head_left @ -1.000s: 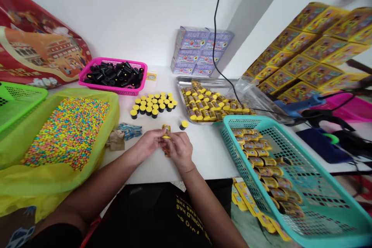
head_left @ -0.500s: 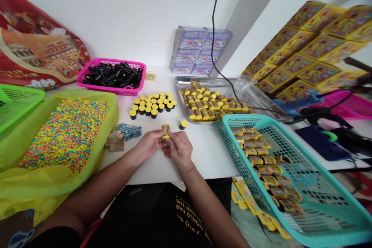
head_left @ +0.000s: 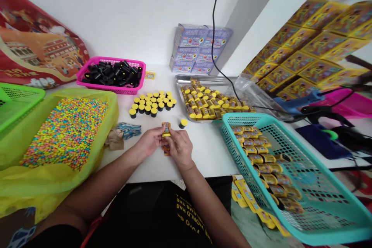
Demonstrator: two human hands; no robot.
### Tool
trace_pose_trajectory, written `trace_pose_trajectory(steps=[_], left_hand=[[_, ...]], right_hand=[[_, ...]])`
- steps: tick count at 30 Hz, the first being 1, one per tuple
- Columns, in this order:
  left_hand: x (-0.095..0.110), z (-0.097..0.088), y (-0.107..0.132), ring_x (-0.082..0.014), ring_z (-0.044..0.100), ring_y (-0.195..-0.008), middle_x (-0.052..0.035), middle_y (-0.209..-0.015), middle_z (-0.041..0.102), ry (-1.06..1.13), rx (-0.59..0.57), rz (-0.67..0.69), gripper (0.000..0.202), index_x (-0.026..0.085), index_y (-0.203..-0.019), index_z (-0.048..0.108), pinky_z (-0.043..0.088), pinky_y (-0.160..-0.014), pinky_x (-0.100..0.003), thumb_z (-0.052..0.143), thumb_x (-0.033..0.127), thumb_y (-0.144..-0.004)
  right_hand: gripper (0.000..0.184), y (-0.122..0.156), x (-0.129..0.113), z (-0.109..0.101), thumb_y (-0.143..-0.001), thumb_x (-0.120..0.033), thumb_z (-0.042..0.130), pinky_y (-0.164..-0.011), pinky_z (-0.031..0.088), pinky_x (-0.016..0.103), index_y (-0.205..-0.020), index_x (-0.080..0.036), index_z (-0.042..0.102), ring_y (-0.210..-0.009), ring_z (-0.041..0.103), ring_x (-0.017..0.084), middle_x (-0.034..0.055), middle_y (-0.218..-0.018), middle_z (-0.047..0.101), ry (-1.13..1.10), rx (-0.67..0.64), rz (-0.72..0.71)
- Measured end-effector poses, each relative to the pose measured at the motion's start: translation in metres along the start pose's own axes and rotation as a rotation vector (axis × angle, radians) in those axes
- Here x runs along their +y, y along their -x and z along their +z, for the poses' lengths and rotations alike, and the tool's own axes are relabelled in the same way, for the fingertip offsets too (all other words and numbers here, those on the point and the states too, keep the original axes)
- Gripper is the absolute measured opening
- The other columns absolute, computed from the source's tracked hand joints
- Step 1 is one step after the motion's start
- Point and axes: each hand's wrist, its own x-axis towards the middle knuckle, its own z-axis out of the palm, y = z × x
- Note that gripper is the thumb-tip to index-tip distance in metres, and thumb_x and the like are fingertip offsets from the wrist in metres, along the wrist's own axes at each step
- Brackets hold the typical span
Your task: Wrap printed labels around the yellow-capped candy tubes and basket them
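Between my left hand (head_left: pixel 151 139) and my right hand (head_left: pixel 180 145) is a small canister (head_left: pixel 166 128) with a printed yellow wrap and a yellow cap at its lower end. Fingers of both hands close on it from either side. Just under the hands, an orange printed piece (head_left: pixel 166 150), partly covered by fingers, lies on the white table (head_left: pixel 203 155). A single black canister with a yellow lid (head_left: pixel 183 123) stands beyond my right hand. Several more yellow-lidded black canisters (head_left: pixel 151 102) stand grouped farther back.
On the left are a candy-filled bin (head_left: pixel 112 114), a green basket (head_left: pixel 17 95) and a pink basket (head_left: pixel 136 90) of black canisters. A metal tray (head_left: pixel 181 85) and teal basket (head_left: pixel 328 201) hold wrapped canisters. A black cable (head_left: pixel 214 27) hangs across the tray.
The canister in my fingers has turned slightly, so more of its printed wrap faces up. My hands stay in nearly the same place.
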Motion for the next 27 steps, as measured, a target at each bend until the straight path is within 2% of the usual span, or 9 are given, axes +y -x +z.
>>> trace_pose_trajectory(steps=[6, 12, 17, 22, 27], left_hand=[[-0.0028, -0.0001, -0.0003, -0.0134, 0.062, -0.063, -0.0045, -0.072, 0.067, -0.023, 0.077, 0.064, 0.02, 0.01, -0.075, 0.068, 0.05, -0.065, -0.027, 0.081, 0.023, -0.068], [-0.0046, 0.0025, 0.0028, -0.0153, 0.063, -0.06, -0.0062, -0.071, 0.068, -0.089, 0.075, 0.053, 0.029, 0.009, -0.078, 0.068, 0.049, -0.063, -0.029, 0.085, 0.026, -0.062], [-0.0018, 0.003, 0.0028, -0.0145, 0.064, -0.065, -0.0038, -0.071, 0.067, -0.021, 0.095, 0.048, 0.022, 0.01, -0.073, 0.066, 0.05, -0.068, -0.028, 0.084, 0.014, -0.06], [-0.0009, -0.0006, 0.0002, -0.0148, 0.063, -0.064, -0.0055, -0.072, 0.068, 0.004, 0.099, -0.015, 0.022, 0.011, -0.079, 0.067, 0.05, -0.067, -0.029, 0.079, 0.029, -0.072], [-0.0042, -0.0006, 0.0001, -0.0124, 0.061, -0.062, -0.003, -0.068, 0.065, -0.033, 0.183, 0.086, 0.025, 0.011, -0.067, 0.063, 0.048, -0.066, -0.026, 0.084, 0.024, -0.064]], right_hand=[[0.028, -0.0001, 0.0012, 0.0016, -0.091, -0.017, 0.056, -0.072, 0.053, 0.035, -0.117, -0.022, 0.065, -0.079, 0.06, 0.019, 0.0064, -0.087, 0.068, -0.052, -0.025, -0.004], [0.026, 0.0005, 0.0019, -0.0024, -0.09, -0.011, 0.052, -0.067, 0.048, 0.034, -0.106, -0.021, 0.068, -0.072, 0.057, 0.017, 0.0045, -0.078, 0.065, 0.052, 0.002, -0.096], [0.026, -0.0006, -0.0001, -0.0033, -0.089, -0.019, 0.06, -0.071, 0.052, 0.035, -0.115, -0.021, 0.065, -0.08, 0.058, 0.019, 0.0067, -0.087, 0.066, -0.009, -0.016, -0.025], [0.027, 0.0001, 0.0048, 0.0001, -0.09, -0.021, 0.06, -0.07, 0.053, 0.035, -0.116, -0.024, 0.066, -0.079, 0.059, 0.019, 0.0055, -0.085, 0.066, -0.044, -0.034, 0.008], [0.019, -0.001, 0.003, -0.0003, -0.09, -0.021, 0.06, -0.07, 0.055, 0.034, -0.107, -0.023, 0.068, -0.078, 0.06, 0.018, 0.0056, -0.086, 0.067, -0.135, -0.052, 0.061]])
